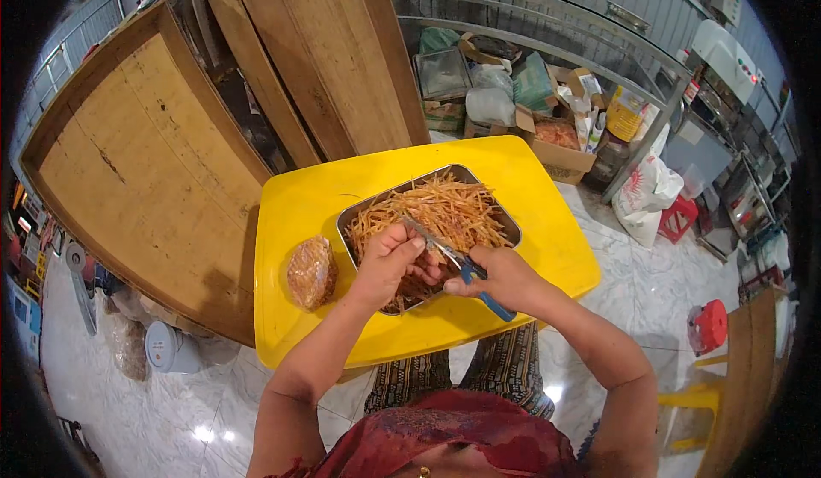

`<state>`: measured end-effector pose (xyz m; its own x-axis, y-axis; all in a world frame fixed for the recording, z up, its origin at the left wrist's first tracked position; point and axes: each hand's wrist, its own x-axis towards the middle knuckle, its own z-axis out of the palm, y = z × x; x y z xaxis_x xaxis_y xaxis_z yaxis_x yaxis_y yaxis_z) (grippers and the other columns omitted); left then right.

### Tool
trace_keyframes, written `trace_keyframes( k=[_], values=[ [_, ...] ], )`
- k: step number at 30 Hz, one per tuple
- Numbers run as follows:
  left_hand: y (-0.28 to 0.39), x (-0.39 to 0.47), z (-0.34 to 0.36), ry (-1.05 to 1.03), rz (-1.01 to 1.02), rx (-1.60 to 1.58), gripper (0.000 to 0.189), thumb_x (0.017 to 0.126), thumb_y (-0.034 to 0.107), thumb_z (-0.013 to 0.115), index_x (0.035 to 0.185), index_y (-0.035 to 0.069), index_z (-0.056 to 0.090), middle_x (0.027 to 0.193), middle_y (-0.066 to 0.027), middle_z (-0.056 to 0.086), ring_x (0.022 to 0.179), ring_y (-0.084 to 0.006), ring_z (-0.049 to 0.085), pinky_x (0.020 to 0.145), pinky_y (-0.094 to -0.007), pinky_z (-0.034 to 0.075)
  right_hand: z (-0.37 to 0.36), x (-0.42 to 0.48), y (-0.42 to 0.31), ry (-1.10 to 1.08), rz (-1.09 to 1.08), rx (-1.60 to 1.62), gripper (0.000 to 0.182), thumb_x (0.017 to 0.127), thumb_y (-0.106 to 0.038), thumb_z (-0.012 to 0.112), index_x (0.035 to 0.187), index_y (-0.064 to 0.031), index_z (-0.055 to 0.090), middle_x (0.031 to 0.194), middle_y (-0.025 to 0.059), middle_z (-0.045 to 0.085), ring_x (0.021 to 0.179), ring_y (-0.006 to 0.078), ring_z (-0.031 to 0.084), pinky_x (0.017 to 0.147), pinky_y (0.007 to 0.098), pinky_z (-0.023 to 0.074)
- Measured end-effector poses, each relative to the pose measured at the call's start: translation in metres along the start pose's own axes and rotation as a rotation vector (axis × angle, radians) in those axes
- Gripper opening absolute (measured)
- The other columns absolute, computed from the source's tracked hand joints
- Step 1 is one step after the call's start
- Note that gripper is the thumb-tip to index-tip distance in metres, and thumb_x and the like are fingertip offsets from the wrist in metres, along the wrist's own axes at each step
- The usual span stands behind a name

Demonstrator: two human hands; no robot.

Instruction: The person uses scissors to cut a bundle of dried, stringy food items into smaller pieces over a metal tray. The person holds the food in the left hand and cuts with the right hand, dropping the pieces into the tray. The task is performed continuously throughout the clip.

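Note:
A metal tray [510,223], heaped with thin orange-brown dried strips [442,205], sits on a yellow plastic table [410,343]. Blue-handled scissors [473,273] are gripped in my right hand [507,276], their blades pointing up and left over the heap. Close against the blades, my left hand [397,257] has its thumb and fingers pinched together on some strips, mostly hidden by the fingers. A clear plastic bag packed with brownish contents [312,274] rests left of the tray on the tabletop.
Large wooden trays [154,151] lean at the left, with wooden panels [333,61] behind the table. Under a glass-topped metal rack [551,55] are cardboard boxes [561,157] and bags. A white sack [648,196], red stool [707,327] and white bucket [172,348] stand on the floor.

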<state>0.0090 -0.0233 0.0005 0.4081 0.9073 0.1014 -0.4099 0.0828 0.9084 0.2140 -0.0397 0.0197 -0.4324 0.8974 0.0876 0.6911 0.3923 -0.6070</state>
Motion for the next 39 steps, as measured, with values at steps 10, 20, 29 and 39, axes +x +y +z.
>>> trace_keyframes(
  k=[10, 20, 29, 39],
  values=[
    [0.0, 0.003, -0.004, 0.079, 0.041, -0.048, 0.012, 0.089, 0.015, 0.048, 0.083, 0.004, 0.049, 0.074, -0.0076, 0.058, 0.06, -0.0172, 0.061, 0.052, -0.0288, 0.052, -0.013, -0.003, -0.015, -0.148, 0.268, 0.337, 0.038, 0.076, -0.037, 0.067, 0.072, -0.0013, 0.054, 0.058, 0.0036, 0.05, 0.054, 0.0101, 0.049, 0.052, 0.024, 0.04],
    [0.001, 0.007, -0.012, 0.213, 0.148, -0.097, 0.011, 0.089, 0.017, 0.049, 0.087, 0.006, 0.047, 0.076, -0.0084, 0.058, 0.063, -0.0194, 0.062, 0.053, -0.032, 0.053, -0.012, -0.014, -0.008, -0.158, 0.077, 0.136, 0.06, 0.072, -0.06, 0.058, 0.078, 0.0003, 0.052, 0.069, 0.019, 0.055, 0.069, 0.0325, 0.057, 0.064, 0.0385, 0.0442],
    [0.005, 0.005, -0.003, 0.177, 0.157, -0.111, 0.011, 0.09, 0.014, 0.046, 0.085, 0.004, 0.047, 0.077, -0.0089, 0.058, 0.067, -0.0193, 0.062, 0.058, -0.031, 0.054, -0.008, -0.01, -0.006, -0.135, 0.07, 0.159, 0.062, 0.07, -0.061, 0.059, 0.076, 0.0005, 0.052, 0.065, 0.0192, 0.054, 0.064, 0.0343, 0.057, 0.06, 0.0388, 0.0442],
    [-0.003, 0.006, -0.009, 0.146, 0.192, -0.059, 0.015, 0.09, 0.02, 0.048, 0.09, 0.005, 0.045, 0.08, -0.0105, 0.059, 0.069, -0.0197, 0.062, 0.059, -0.0324, 0.054, -0.004, -0.008, -0.004, -0.101, 0.072, 0.093, 0.062, 0.067, -0.062, 0.06, 0.07, -0.0001, 0.053, 0.063, 0.0189, 0.054, 0.062, 0.0349, 0.056, 0.059, 0.0397, 0.0439]
  ],
)
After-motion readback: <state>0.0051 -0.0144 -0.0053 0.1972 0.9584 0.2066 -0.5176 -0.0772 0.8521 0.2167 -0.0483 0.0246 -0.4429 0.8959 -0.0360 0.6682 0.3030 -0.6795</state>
